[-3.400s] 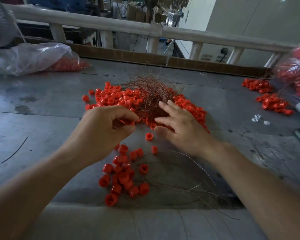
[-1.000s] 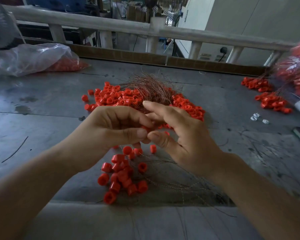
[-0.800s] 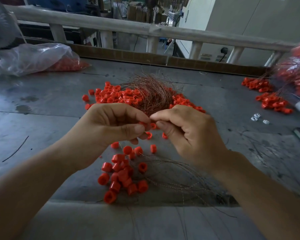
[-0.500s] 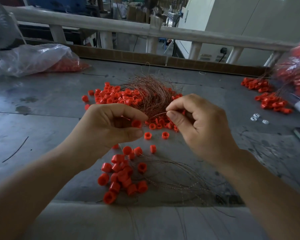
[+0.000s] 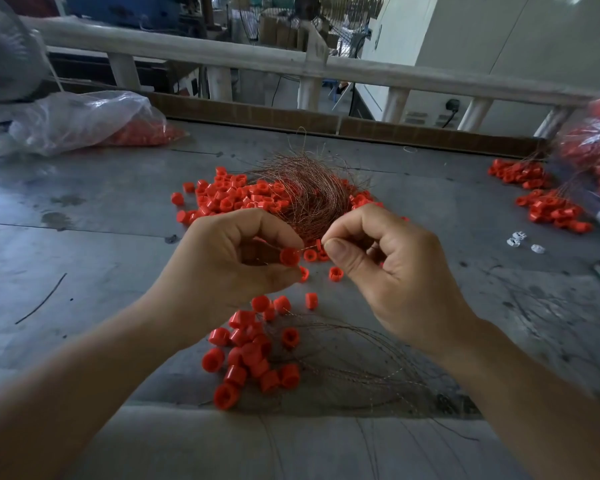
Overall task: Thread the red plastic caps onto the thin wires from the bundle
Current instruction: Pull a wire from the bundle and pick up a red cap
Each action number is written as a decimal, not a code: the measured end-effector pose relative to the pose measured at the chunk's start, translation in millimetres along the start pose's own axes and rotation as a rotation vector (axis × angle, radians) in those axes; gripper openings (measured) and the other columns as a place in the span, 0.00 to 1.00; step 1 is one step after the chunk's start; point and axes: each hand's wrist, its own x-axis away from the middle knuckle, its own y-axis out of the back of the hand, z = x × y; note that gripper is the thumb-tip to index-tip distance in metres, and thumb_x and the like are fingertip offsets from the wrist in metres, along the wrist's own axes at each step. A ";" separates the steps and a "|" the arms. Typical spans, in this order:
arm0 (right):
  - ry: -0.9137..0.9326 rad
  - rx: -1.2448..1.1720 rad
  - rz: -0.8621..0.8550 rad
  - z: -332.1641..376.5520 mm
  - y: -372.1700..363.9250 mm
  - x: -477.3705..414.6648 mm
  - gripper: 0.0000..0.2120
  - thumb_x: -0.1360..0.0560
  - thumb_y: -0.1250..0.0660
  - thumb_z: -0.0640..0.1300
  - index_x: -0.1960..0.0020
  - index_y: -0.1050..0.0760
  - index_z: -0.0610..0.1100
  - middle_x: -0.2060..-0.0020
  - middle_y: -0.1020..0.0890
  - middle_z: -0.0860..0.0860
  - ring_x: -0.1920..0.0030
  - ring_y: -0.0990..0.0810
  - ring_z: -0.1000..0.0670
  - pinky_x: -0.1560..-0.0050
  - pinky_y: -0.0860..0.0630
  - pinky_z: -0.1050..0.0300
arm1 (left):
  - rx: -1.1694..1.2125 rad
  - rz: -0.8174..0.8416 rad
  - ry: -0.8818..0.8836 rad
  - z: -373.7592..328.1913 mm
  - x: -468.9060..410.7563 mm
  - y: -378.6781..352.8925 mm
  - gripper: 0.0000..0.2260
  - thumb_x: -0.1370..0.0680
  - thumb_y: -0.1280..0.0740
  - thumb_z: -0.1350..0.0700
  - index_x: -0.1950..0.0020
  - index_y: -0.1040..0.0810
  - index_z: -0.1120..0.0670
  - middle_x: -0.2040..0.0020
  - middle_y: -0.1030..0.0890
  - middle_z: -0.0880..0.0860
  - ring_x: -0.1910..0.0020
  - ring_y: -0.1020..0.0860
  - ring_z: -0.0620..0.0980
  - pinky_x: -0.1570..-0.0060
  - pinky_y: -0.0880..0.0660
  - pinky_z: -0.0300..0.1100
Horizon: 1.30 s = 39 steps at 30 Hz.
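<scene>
My left hand (image 5: 232, 261) pinches one red cap (image 5: 289, 256) between thumb and fingers above the table. My right hand (image 5: 385, 268) pinches a thin wire (image 5: 311, 246) whose tip reaches the cap. Behind both hands lies the tangled bundle of thin coppery wires (image 5: 309, 192) on a heap of loose red caps (image 5: 232, 197). Nearer me sits a cluster of red caps on wires (image 5: 250, 355), their wires (image 5: 354, 355) trailing off to the right.
A grey metal table (image 5: 84, 244) carries everything. A clear plastic bag with red caps (image 5: 90, 121) lies at the back left. More capped wires (image 5: 548, 206) and another bag (image 5: 593, 150) lie at the right. A few small white pieces (image 5: 520, 239) sit near the right edge.
My right hand went from lying on the bundle to pinching one wire and drawing it out. It moved right, then back in, bringing the wire tip to the cap my left hand holds.
</scene>
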 end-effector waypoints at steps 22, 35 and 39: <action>-0.063 -0.040 -0.024 0.9 2.7 1.0 0.08 0.27 0.36 0.40 0.60 0.28 0.53 0.69 0.25 0.60 0.66 0.26 0.64 0.65 0.33 0.74 | 0.067 0.006 -0.045 -1.3 2.7 -5.8 0.13 0.43 0.29 0.51 0.60 0.21 0.52 0.61 0.16 0.50 0.61 0.17 0.47 0.61 0.23 0.33; -0.108 -0.049 0.053 2.7 -3.4 4.5 0.04 0.27 0.36 0.39 0.61 0.26 0.45 0.74 0.25 0.54 0.71 0.26 0.55 0.73 0.30 0.68 | 0.118 -0.042 -0.085 -3.5 4.2 -7.4 0.12 0.42 0.28 0.54 0.60 0.20 0.53 0.62 0.16 0.50 0.63 0.17 0.45 0.62 0.23 0.33; -0.108 -0.010 0.043 3.4 -3.4 3.8 0.04 0.28 0.36 0.40 0.62 0.25 0.44 0.75 0.26 0.54 0.72 0.26 0.50 0.75 0.30 0.62 | 0.223 -0.030 -0.036 -2.7 3.3 -6.2 0.11 0.44 0.27 0.56 0.63 0.17 0.52 0.63 0.16 0.51 0.62 0.17 0.47 0.62 0.22 0.34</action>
